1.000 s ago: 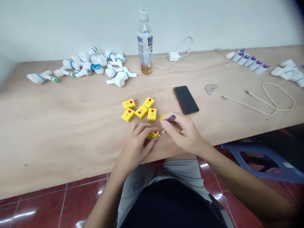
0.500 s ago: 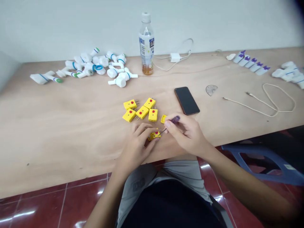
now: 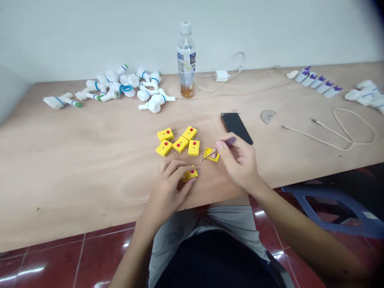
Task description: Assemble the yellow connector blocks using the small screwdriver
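Note:
Near the table's front edge, my left hand (image 3: 171, 184) grips a small yellow plug (image 3: 192, 173) with a red dot and metal pins pointing right. Its inner parts show, and my fingers cover its left side. My right hand (image 3: 240, 160) is closed around the purple handle of a screwdriver (image 3: 209, 155), whose tip points down and left, apart from the plug. Under the screwdriver lies a hollow yellow cover (image 3: 213, 158). Several closed yellow plugs (image 3: 180, 144) with red dots and pins lie in a group beyond my left hand.
A dark phone (image 3: 238, 127) lies behind my right hand, with a clear protractor (image 3: 268, 116) and a white cable (image 3: 345, 144) to its right. At the back stand a bottle (image 3: 186, 64), a white charger (image 3: 222, 75), white-and-blue pieces (image 3: 115, 89) and purple-topped pieces (image 3: 318, 82).
My right hand has lifted the screwdriver tip off the plug and moved up and right. My left hand and the plug have shifted slightly left. More of the yellow cover shows.

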